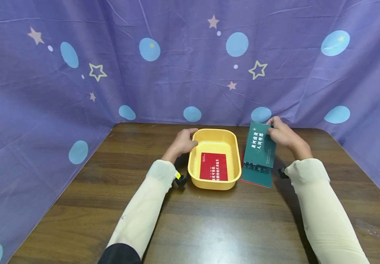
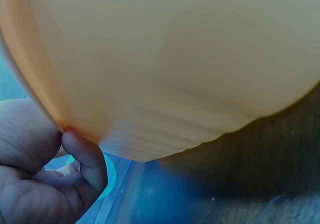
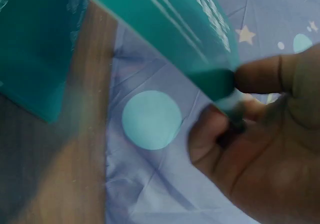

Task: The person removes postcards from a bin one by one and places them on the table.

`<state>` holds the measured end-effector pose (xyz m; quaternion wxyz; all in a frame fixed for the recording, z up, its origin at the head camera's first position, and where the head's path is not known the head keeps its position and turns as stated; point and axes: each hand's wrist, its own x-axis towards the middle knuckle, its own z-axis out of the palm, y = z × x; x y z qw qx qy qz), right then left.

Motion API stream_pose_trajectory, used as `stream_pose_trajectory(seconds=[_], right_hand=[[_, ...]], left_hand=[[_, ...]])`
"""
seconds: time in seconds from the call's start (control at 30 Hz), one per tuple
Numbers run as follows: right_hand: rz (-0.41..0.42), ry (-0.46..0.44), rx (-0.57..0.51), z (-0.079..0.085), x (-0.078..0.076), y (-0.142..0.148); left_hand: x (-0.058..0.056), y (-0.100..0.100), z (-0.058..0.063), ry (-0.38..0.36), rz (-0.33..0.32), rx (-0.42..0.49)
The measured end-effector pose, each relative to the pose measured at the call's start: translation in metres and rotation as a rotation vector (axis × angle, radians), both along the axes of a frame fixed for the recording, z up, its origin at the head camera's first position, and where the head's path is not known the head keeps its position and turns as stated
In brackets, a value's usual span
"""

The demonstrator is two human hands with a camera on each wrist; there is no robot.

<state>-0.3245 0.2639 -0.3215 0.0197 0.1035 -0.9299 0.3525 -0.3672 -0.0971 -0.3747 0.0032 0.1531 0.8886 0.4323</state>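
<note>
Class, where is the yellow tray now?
In the head view, the yellow tray sits far back on the table, between the left hand on its rim and the green cards to its right.

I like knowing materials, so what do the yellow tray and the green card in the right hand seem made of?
Yellow tray: probably moulded plastic with a smooth, glossy finish; it looks seamless with rounded corners. Green card: likely paper or thin cardboard, as it bends in the right hand; smooth face, coating unclear.

Green booklet [image 1: 259,145]: bears white lettering, slants above lower green booklet [image 1: 257,176]. Yellow tray [image 1: 214,185]: sits upright, holds red booklet [image 1: 213,167] flat in near half.
</note>
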Motion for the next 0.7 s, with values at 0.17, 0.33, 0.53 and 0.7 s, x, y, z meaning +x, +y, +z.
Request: stream_pose_trajectory(seconds=[0.17,0.33,0.53,0.7], right_hand=[[0.088,-0.120,0.012,-0.014,-0.005,0.004],[0.139,-0.286,0.005,-0.026,-0.008,0.002],[0.153,-0.390,0.003,-0.032,-0.009,0.000],[0.170,-0.429,0.004,-0.035,-0.010,0.001]], left_hand=[[-0.001,0.000,0.000,0.000,-0.004,0.003],[0.000,0.000,0.000,-0.011,0.002,0.007],[0.000,0.000,0.000,0.000,-0.006,-0.002],[-0.001,0.000,-0.001,0.024,-0.013,-0.021]])
